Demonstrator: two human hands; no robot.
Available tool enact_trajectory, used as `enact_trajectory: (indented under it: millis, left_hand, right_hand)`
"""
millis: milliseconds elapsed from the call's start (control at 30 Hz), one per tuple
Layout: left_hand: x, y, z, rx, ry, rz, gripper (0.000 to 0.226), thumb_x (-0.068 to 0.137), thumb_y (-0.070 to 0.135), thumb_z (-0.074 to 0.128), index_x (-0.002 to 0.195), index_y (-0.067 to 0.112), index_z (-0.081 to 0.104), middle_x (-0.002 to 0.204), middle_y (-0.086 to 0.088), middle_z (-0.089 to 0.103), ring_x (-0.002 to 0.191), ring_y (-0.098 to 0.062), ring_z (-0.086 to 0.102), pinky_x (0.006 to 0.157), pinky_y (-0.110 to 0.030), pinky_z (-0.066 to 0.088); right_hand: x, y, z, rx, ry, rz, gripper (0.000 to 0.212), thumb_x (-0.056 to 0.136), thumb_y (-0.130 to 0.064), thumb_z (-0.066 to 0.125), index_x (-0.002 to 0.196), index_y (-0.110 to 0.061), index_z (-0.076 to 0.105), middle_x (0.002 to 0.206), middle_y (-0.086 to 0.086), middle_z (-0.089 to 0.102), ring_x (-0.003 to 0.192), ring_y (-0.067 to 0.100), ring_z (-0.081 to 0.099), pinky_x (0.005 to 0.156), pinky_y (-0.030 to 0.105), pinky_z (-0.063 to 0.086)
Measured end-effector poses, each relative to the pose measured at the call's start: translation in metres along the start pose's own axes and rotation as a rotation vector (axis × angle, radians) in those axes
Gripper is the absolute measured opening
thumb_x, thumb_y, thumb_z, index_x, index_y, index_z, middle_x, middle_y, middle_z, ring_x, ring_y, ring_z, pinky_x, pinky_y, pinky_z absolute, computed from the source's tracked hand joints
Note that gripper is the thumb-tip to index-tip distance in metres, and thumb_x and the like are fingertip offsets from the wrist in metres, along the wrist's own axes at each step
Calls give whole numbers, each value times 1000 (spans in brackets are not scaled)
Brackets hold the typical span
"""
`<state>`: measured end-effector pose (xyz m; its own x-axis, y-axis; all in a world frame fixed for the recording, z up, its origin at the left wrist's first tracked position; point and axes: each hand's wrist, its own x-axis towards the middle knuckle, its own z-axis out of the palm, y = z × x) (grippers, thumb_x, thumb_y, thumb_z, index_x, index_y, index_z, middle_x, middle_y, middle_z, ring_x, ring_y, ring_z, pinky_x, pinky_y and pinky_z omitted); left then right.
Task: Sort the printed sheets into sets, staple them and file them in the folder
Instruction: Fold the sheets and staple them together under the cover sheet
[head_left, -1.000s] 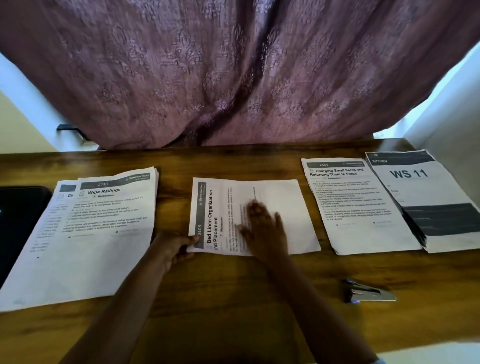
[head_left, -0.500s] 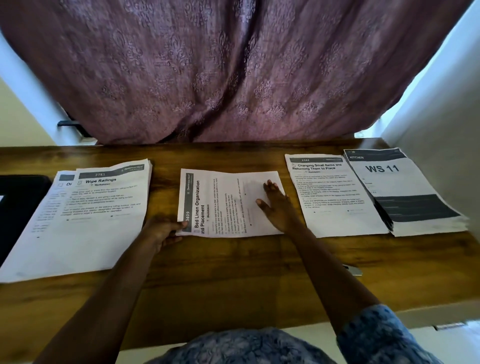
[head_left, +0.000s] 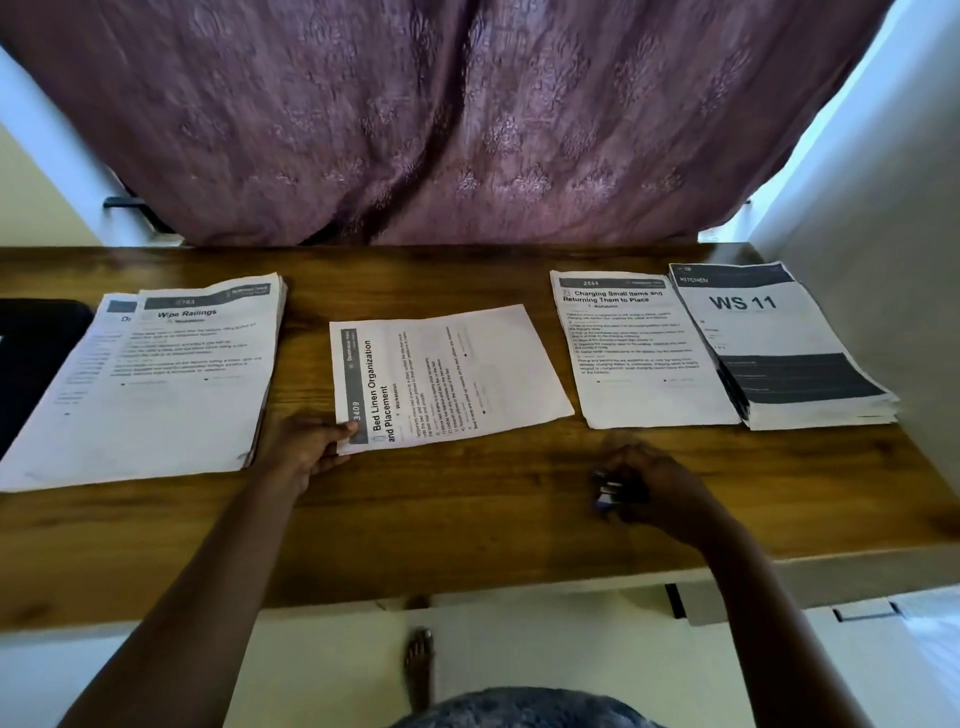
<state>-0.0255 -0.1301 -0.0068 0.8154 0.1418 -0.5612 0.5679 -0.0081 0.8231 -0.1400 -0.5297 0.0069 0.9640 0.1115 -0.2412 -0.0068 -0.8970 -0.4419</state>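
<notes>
Nearest the table's (head_left: 467, 540) front edge, the right hand (head_left: 662, 483), which a moment ago lay flat on the paper smoothing it, is now off the sheets and down on the stapler (head_left: 607, 493), its fingers curled around the small tool, though motion blur hides how firm the hold is. The left hand (head_left: 306, 449) has not shifted: thumb on top and fingers beneath, it pinches the near left corner of the Bed Linen set (head_left: 457, 374), which lies sideways mid-table and well apart from the stapler. Squaring up looks finished and stapling looks next, probably at the pinched corner. Farther back, the Wipe Railings pile (head_left: 171, 374) sits to the left, the Charging Small Items pile (head_left: 639, 358) and the thick WS 11 stack (head_left: 779, 343) to the right; a dark flat object (head_left: 36, 364) at the left edge may be the folder
</notes>
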Motion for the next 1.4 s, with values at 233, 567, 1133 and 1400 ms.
enact_trajectory:
  millis: [233,567,1133,1400]
  left_hand:
    - [-2,-8,1,-18,44,18,11,84,4,69,89,9,61,104,-13,66,78,-18,65,49,-20,56]
    - [3,-17,3,-25,113,87,12,81,7,73,89,3,65,93,-9,69,75,-16,67,47,-21,52]
    - [8,-29,0,73,121,252,15,85,20,71,96,10,71,100,-6,73,84,-14,71,71,-28,59]
    - [4,-28,0,151,127,324,23,87,20,68,105,6,68,105,-7,71,82,-11,67,57,-13,54]
  right_hand:
    - [23,-67,27,-214,35,-36,40,88,-49,57,119,-24,55,105,-2,65,91,13,61,74,24,47]
    - [59,-150,70,-192,108,-150,36,96,-49,41,111,-20,57,83,-7,58,65,4,51,58,13,39]
    - [93,-203,118,-109,431,-200,51,95,-55,30,82,-17,61,72,-2,67,51,1,48,48,2,20]
    - [93,-199,127,0,489,-163,57,95,-60,25,83,-17,61,75,-2,67,51,2,53,46,8,34]
